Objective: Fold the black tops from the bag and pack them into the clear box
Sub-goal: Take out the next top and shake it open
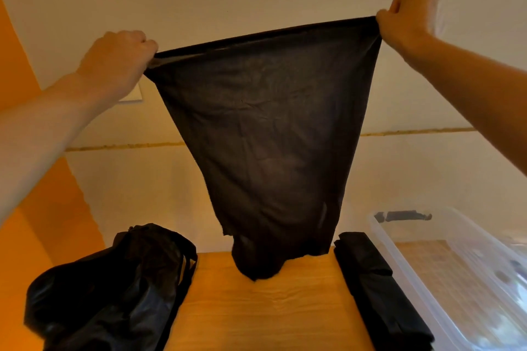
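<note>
Both hands are raised and each pinches one end of the same edge of a black top [265, 137]. The left hand [119, 57] has its fingers curled round one corner and the right hand [405, 17] is closed on the other. This pulls the edge taut, probably so the cloth hangs flat and can be squared up before it is laid down for folding. The top's lower end droops onto the wooden surface [271, 308] and bunches there.

The black bag [114, 288] slumps open at the left, within easy reach. A folded black pile [376, 285] lies just beside the clear box [456, 225] on the right, apparently staged for packing.

Which edge is held, hem or shoulders, cannot be told, since sleeves and neckline are lost in the dark cloth. The fingertips are hidden inside each grip. How many tops remain in the bag, or make up the pile, is unclear. The box is cut off by the frame; its contents are a blur, with only a dark latch [402, 216] distinct
</note>
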{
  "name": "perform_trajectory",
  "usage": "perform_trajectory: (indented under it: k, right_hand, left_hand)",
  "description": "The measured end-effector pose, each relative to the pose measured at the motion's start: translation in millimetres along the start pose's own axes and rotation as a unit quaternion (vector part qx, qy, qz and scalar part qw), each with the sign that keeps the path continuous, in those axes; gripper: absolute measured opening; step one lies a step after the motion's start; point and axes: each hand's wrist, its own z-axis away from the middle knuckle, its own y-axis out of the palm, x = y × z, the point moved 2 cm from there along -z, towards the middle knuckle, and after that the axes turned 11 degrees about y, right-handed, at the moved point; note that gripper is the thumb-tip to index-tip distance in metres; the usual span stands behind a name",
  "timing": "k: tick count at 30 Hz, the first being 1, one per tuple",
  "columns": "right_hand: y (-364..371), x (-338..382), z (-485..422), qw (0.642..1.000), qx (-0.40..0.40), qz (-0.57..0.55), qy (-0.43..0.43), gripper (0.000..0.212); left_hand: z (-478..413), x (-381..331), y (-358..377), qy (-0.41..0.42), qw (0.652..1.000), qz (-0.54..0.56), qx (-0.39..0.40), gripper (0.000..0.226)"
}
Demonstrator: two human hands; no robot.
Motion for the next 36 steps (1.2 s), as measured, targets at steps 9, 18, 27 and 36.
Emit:
perform_trajectory:
  k: [9, 18, 27, 36]
  right_hand:
    - [-1.4, 15.3, 9.7, 1.000, -0.014, -0.013, -0.019, 0.022]
    - [-1.8, 1.4, 3.9, 0.988, 0.097, -0.066, 0.097, 0.018]
    - [5.4, 4.4, 6.1, 0.972, 0.172, -0.074, 0.139, 0.015]
    - [7.0, 20.0, 56.2, 0.795, 0.606, -0.019, 0.019, 0.022]
  left_hand:
    - [-4.9, -15.7, 22.4, -0.516, 0.628, 0.571, -0.112, 0.017]
    - [-7.8, -15.9, 9.9, -0.506, 0.549, 0.598, -0.293, 0.032]
    - [-1.6, -13.6, -11.3, -0.389, 0.802, 0.367, -0.267, 0.032]
    - [-21.7, -60.8, -25.9, -0.311, 0.767, 0.493, -0.268, 0.027]
